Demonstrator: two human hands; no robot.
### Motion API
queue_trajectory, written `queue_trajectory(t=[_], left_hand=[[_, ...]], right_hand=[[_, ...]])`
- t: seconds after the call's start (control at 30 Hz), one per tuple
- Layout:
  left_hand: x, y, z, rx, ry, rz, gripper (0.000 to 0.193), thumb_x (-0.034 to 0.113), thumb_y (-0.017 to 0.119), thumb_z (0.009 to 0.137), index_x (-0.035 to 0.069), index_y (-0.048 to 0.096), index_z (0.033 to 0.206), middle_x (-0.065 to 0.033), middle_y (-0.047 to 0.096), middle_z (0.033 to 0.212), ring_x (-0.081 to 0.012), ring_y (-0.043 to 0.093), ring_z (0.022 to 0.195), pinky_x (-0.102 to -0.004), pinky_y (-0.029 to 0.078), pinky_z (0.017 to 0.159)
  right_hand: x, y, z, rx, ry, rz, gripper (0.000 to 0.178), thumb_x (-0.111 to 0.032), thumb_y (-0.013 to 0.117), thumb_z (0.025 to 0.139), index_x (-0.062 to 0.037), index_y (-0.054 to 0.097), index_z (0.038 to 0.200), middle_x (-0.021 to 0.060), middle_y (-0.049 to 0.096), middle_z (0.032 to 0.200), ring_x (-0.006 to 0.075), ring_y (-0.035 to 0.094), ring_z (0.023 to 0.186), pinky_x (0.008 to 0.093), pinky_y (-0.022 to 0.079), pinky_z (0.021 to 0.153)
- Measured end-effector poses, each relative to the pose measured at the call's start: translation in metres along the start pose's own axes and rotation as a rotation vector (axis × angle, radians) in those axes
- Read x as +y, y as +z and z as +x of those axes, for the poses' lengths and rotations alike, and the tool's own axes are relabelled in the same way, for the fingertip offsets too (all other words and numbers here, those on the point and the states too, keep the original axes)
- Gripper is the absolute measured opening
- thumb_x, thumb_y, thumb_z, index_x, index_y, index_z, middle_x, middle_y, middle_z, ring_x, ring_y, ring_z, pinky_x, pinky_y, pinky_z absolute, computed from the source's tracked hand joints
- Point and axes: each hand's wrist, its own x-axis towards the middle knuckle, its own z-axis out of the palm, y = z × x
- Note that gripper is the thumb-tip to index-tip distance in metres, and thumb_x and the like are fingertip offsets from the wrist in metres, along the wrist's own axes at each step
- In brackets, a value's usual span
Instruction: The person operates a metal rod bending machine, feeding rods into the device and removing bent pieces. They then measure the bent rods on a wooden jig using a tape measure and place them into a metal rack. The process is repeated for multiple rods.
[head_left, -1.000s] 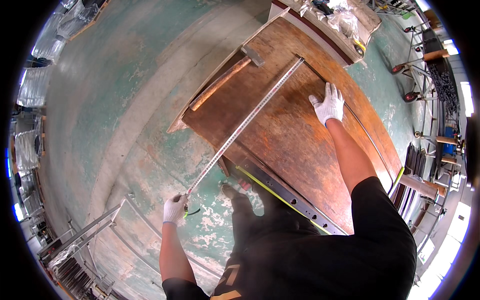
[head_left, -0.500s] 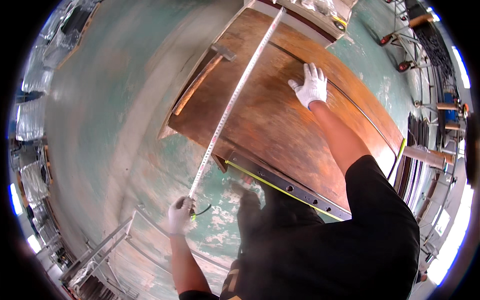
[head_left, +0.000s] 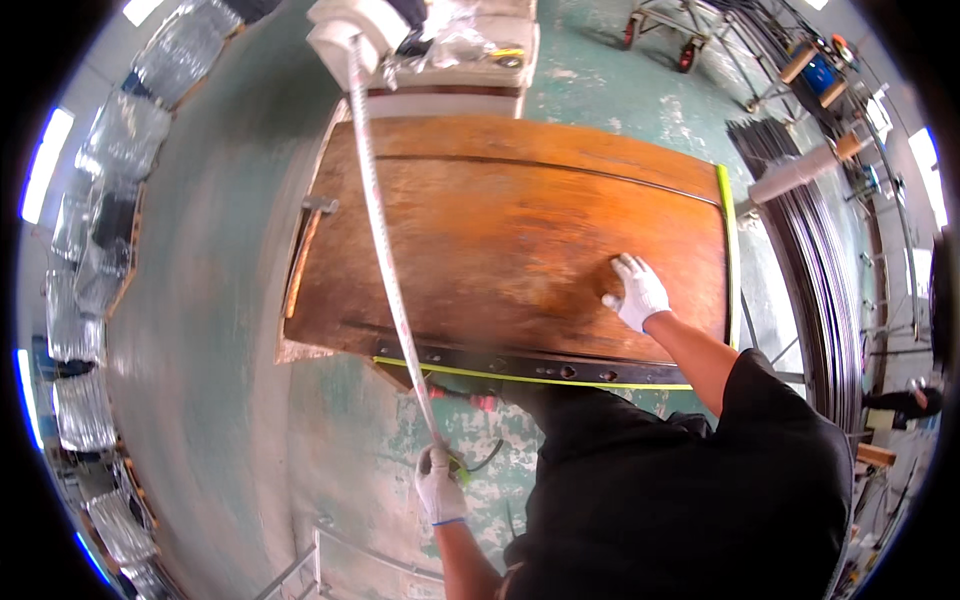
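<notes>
Head camera view: a measuring tape [head_left: 382,240] is gripped in the gloved left hand [head_left: 438,488], its fingers clamped at the near end, beside a green case. From these fingers the pale blade is stretched ahead, across the left part of a worn wooden counter [head_left: 520,240] and past its far edge, its tip seen against a padded stack [head_left: 437,104]. On that stack, clear plastic [head_left: 455,42] is heaped. The gloved right hand [head_left: 640,293] is held over or on the counter, its thumb spread apart from its fingers; whether the wood is touched cannot be told. Ahead and left of the left fingers, a hammer [head_left: 302,265] is laid along the counter's left edge. The near edge, ahead of the left fingers, is lined by a dark drilled bar [head_left: 520,368]; the edge right of the right fingers, by a lime-green strip [head_left: 731,250]. Far left of the left fingers, bundles [head_left: 84,410] are wrapped in shiny film, their contents hidden. Between, a broad stretch of green floor [head_left: 230,300] is seen.
</notes>
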Motion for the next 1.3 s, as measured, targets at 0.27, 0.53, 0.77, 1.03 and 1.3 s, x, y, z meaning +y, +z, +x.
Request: queue_trajectory(t=[0.27,0.53,0.77,1.03,1.3], left_hand=[[-0.086,0.111,-0.098,-0.063,-0.084,-0.214,0.036,0.038,0.066,0.113,0.002,0.065,0.112,-0.0076,0.064,0.088,-0.0206,0.062,0.073,-0.0333,0.053,0.062],[-0.101,0.214,-0.137,0.028,-0.029,-0.031,0.028,0.033,0.068,0.111,0.007,0.067,0.102,-0.0025,0.065,0.082,-0.0076,0.055,0.063,-0.0222,0.041,0.053],[-0.117,0.368,-0.111,0.08,0.061,0.063,0.027,0.033,0.072,0.11,0.009,0.066,0.098,0.0001,0.061,0.075,-0.0066,0.05,0.055,-0.0246,0.036,0.048],[-0.198,0.506,-0.053,0.211,0.269,0.199,0.018,0.016,0.076,0.106,0.001,0.067,0.108,-0.0083,0.068,0.088,-0.0161,0.063,0.071,-0.0334,0.053,0.064],[-0.224,0.532,-0.083,0.477,0.609,0.719,0.024,0.01,0.077,0.096,0.0,0.075,0.119,-0.0182,0.074,0.111,-0.0339,0.069,0.107,-0.0451,0.055,0.097]], right_hand=[[0.023,-0.017,-0.022,-0.103,-0.068,0.039,0.087,-0.044,0.079,0.093,-0.0041,0.048,0.164,0.0155,0.042,0.172,0.0387,0.036,0.158,0.0485,0.037,0.131],[0.1,0.001,-0.012,-0.139,-0.39,0.137,0.065,-0.046,0.073,0.097,-0.0106,0.066,0.15,0.0116,0.061,0.159,0.0327,0.053,0.148,0.0464,0.045,0.124],[0.247,-0.041,-0.042,0.065,-0.467,0.238,0.033,-0.031,0.076,0.091,-0.0112,0.08,0.118,0.0099,0.079,0.119,0.034,0.071,0.115,0.0477,0.057,0.101],[0.402,-0.055,-0.051,0.049,-0.604,0.271,0.031,-0.019,0.079,0.086,-0.0065,0.078,0.115,0.011,0.076,0.118,0.034,0.068,0.12,0.0482,0.055,0.107],[0.439,-0.088,-0.008,0.031,-0.475,0.301,0.031,-0.016,0.083,0.085,-0.0066,0.078,0.114,0.0144,0.078,0.113,0.0382,0.071,0.114,0.0492,0.057,0.102]])
